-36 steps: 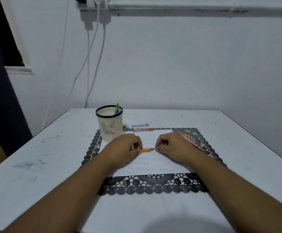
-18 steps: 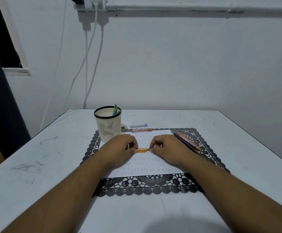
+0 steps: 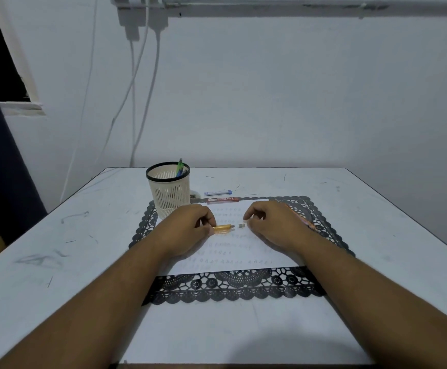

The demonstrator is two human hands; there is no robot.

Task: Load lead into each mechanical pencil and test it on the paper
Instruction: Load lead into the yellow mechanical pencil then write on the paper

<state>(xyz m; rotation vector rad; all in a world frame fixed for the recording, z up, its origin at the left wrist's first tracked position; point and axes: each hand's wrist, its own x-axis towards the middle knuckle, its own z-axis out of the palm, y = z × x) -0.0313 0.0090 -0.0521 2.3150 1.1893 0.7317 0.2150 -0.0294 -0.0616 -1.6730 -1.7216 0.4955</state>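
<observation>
Head view, frame centre: the left hand [image 3: 190,230] grips the light, slippery orange pencil [image 3: 223,228] over the paper [image 3: 254,251]; the right hand [image 3: 267,225] pinches its tiny cap [image 3: 241,225], best held by fingertips.

1 orange mechanical pencil [image 3: 223,228] sits in the left hand's grip, and 1 small cap [image 3: 241,225] sits just off its free end at the right hand's fingertips. Beyond the grip lie 2 lead cases [image 3: 217,193], 1 mesh cup [image 3: 168,191], 1 sheet of paper [image 3: 239,258] and 1 lace mat [image 3: 233,287].
</observation>
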